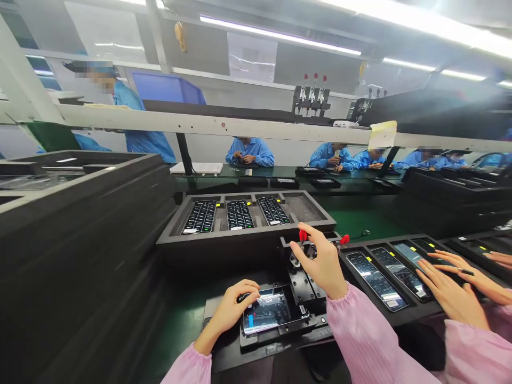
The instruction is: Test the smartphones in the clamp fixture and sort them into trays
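One phone (267, 313), screen up, seated in a black fixture (256, 341) at the near edge of the bench, its long side running left to right, its right end beside the metal clamp plates (300, 282). One left hand (236, 306), fingers bent and close together, at the phone's upper left corner, thumb laid along the edge; whether it grips cannot be told. One right hand (322, 264), raised over the clamp, thumb and forefinger parted about a red knob (303, 235); firm hold on it cannot be told. A second red knob (344, 239), just right of that hand. One grey tray (240, 234), behind the fixture, its front wall close to the clamp; three phones lie in it, the fourth compartment showing its floor. One tray stack (100, 224), tall, bounding the left side; a strip of green bench (172, 320) runs between it and the left hand. One black tray (362, 298) of phones, close by the right wrist, limiting sideways room there; a co-worker's hands (456, 304) spread above its right part. More green bench (356, 213) beyond, running up to a second stack (448, 200).
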Demonstrator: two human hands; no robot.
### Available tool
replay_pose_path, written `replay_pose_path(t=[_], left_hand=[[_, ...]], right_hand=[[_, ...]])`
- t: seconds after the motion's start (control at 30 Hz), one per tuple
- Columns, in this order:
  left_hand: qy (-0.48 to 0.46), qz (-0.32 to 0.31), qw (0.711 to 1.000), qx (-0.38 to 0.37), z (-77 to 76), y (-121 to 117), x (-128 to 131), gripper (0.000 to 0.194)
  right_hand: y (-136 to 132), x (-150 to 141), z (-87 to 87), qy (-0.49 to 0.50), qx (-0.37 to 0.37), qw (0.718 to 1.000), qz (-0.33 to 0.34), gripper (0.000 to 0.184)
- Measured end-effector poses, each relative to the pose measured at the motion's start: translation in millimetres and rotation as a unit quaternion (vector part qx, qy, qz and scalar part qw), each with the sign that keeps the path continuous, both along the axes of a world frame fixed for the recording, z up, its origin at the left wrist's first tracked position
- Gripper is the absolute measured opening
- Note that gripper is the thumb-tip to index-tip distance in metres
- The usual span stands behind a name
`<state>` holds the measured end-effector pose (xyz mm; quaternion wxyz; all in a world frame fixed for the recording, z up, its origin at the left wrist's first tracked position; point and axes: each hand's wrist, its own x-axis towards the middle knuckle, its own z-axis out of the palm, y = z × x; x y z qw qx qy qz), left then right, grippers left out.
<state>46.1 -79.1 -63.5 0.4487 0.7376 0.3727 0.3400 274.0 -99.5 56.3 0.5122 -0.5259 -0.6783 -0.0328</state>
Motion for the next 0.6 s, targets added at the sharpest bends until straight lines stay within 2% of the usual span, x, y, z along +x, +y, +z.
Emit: replay_pose_path(t=[0.13, 0.23, 0.3, 0.4, 0.5, 0.57, 0.6], left_hand=[[-0.008, -0.031, 0.999, -0.003, -0.4, -0.9, -3.0, 0.022], [-0.018, -0.043, 0.999, -0.002, -1.0, -0.4, -4.9, 0.022], [-0.026, -0.045, 0.999, -0.002, -1.8, 0.3, -5.8, 0.024], [-0.036, -0.039, 0.999, -0.004, -2.6, 1.9, -5.5, 0.026], [-0.043, -0.032, 0.999, -0.011, -2.2, 2.3, -5.0, 0.020], [-0.045, -0.034, 0.998, -0.018, -2.1, 0.7, -6.3, 0.014], [-0.040, -0.040, 0.998, -0.019, -2.3, -0.7, -7.5, 0.023]], right_hand=[[-11.6, 3.4, 4.9, 0.003, 0.009, 1.000, -0.018, 0.032], [-33.8, 5.4, -2.9, 0.021, 0.050, 0.997, -0.053, 0.024], [-49.2, 5.6, -18.8, 0.017, 0.073, 0.995, -0.064, 0.022], [-60.9, 5.6, -54.1, -0.021, 0.100, 0.993, -0.052, 0.029], [-55.8, 6.5, -87.7, -0.085, 0.083, 0.993, -0.028, 0.042], [-48.9, 7.7, -101.3, -0.131, 0.057, 0.990, -0.011, 0.045], [-46.3, 8.4, -104.8, -0.144, 0.041, 0.989, -0.002, 0.047]])
